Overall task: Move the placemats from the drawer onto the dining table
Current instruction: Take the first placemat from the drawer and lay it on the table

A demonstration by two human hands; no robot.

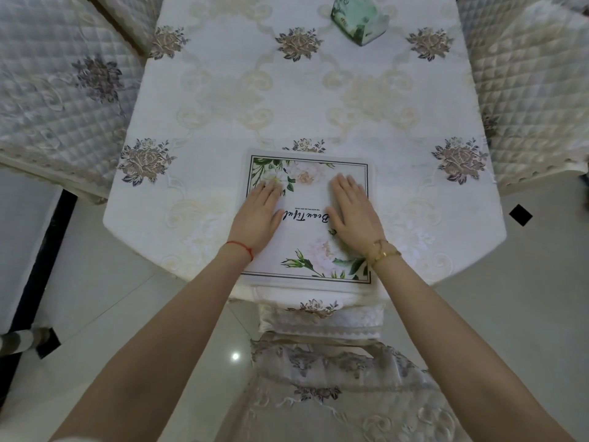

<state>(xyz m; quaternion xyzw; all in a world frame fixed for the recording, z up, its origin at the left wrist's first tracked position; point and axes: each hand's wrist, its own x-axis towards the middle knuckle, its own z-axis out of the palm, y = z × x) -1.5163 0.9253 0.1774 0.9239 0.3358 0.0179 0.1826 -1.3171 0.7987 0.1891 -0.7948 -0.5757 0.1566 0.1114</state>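
A white square placemat (pixel 306 199) with a dark border line, printed flowers and black script lies flat at the near edge of the dining table (pixel 287 97), which wears a cream embroidered cloth. My left hand (pixel 259 215) rests palm down on the mat's left side, fingers together and flat. My right hand (pixel 353 212) lies flat on its right side in the same way. Neither hand grips anything. The drawer is out of view.
A green patterned tissue box (pixel 358 20) stands at the far end of the table. Quilted covered chairs flank it at left (pixel 57 97) and right (pixel 529 90). Another covered chair (pixel 322 378) sits tucked below me. Glossy tiled floor (pixel 111 314) surrounds everything.
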